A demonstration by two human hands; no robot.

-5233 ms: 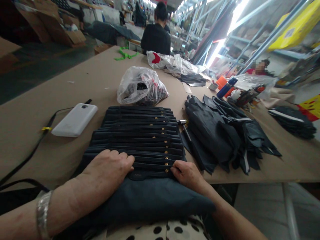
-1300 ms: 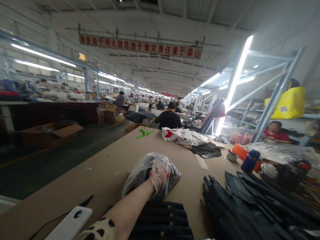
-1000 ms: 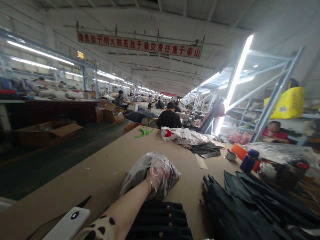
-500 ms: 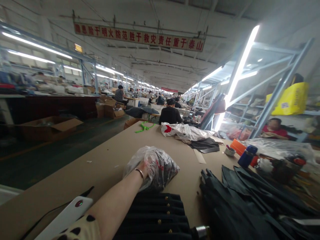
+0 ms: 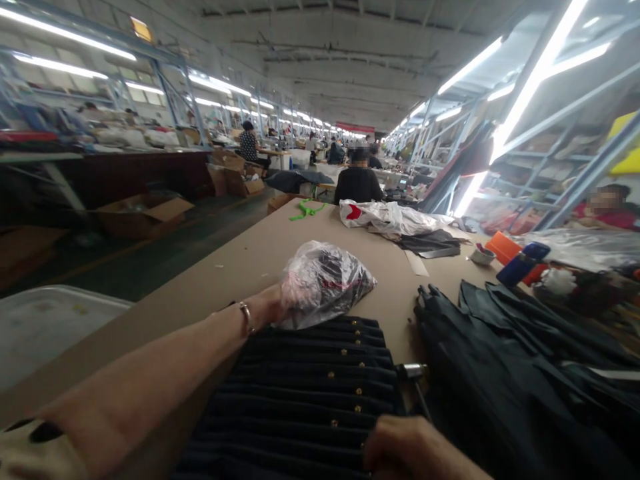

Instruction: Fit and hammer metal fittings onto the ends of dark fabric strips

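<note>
My left hand (image 5: 295, 283) reaches into a clear plastic bag (image 5: 335, 283) with red print and dark contents. The film covers its fingers, so their grip is not visible. Just in front of me lies a stack of dark cloth pieces (image 5: 300, 383) in overlapping rows, with several gold-coloured buttons or snaps along the right side. My right hand (image 5: 405, 443) is over the stack's lower right edge, its fingers curled in; what they hold, if anything, is hidden. Beside the stack's right edge is a shiny metal cylinder (image 5: 413, 371).
Dark fabric (image 5: 490, 360) is heaped at the right. Farther back are a white plastic bag (image 5: 385, 217), a green strip (image 5: 307, 209), a small cup (image 5: 483, 255) and a blue bottle (image 5: 523, 263). A pale bin (image 5: 60, 320) stands left of the table. People sit at workstations beyond.
The view has tilted down and shifted. My right hand has come into view at the bottom over the dark stack. My left hand is still in the plastic bag.
</note>
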